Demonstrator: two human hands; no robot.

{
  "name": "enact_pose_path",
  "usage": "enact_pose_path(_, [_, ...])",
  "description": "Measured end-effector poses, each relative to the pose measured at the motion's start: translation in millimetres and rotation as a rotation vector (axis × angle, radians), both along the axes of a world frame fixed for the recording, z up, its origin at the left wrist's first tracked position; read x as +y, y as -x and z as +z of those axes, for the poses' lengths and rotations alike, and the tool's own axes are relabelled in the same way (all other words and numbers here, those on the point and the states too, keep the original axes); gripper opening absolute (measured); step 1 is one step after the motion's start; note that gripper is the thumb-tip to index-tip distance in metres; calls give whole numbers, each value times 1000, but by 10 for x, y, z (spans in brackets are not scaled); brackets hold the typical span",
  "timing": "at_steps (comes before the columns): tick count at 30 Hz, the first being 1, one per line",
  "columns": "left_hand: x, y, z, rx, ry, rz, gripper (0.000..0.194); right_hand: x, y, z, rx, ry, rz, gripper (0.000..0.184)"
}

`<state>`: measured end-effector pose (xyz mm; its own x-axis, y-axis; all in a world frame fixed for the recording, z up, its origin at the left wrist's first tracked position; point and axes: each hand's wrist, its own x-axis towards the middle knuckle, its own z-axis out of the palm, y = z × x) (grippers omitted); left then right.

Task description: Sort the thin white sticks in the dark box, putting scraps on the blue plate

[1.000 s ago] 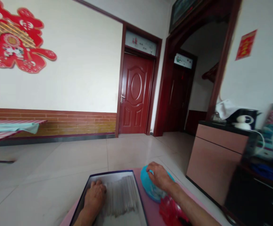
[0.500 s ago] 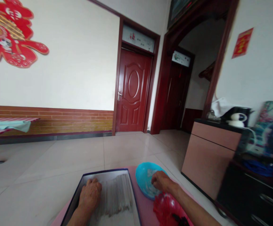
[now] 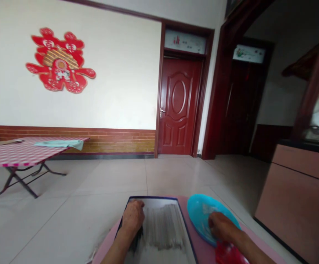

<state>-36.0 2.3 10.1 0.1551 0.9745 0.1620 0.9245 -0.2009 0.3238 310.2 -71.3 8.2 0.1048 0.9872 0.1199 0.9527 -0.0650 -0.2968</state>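
Pink worktop (image 3: 107, 240) at bottom of view. On it, toward the L edge, dark-rimmed tray (image 3: 153, 199) w/ a bed of pale strands (image 3: 163, 227) lying in rows, fine detail blurred. L hand (image 3: 133, 216) at tray's L side, fingers curled down just beside the strands; can't tell if it's pinching anything or only resting. Blue dish (image 3: 203, 209) sits right of tray, near the worktop's R edge. R hand (image 3: 222, 225) lies over its lower R part, fingers loosely curved and touching it; no clear grip, can't tell. Red plastic thing (image 3: 227, 255) just below R hand, cut off by frame. Beyond: tiled floor (image 3: 107, 179), folding table (image 3: 18, 156) far L w/ checked cloth (image 3: 16, 154) and green cloth (image 3: 60, 144), pink cabinet (image 3: 297, 198) on R, red paper-cut (image 3: 60, 60) on wall, red door (image 3: 178, 106) ahead.
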Motion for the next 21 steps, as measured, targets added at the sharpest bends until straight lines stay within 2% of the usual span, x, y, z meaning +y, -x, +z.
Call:
enact_pose_path(3, [9, 23, 29, -41, 15, 35, 39, 27, -6, 37, -100, -56, 7, 19])
enact_pose_path(5, [15, 27, 30, -62, 27, 44, 38, 74, 61, 134, -166, -108, 16, 16])
enact_pose_path(7, [20, 25, 24, -79, 33, 47, 38, 149, 232, 274, -145, -148, 28, 14])
enact_pose_path(10, [19, 15, 18, -92, 30, 46, 37, 292, 707, 462, 102, -216, 97, 16])
enact_pose_path(12, [15, 8, 18, -94, 20, 46, 37, 392, 1113, 502, 365, -243, 158, 17])
enact_pose_path(13, [13, 6, 17, -93, 12, 47, 37, 440, 1318, 486, 534, -238, 151, 18])
enact_pose_path(17, [23, 4, -26, -95, -53, 45, 40, 598, 1969, 236, 739, -202, 133, 28])
enact_pose_path(21, [47, -18, -149, -148, -249, -65, 41, 684, 2210, -75, 877, -196, 106, 33])
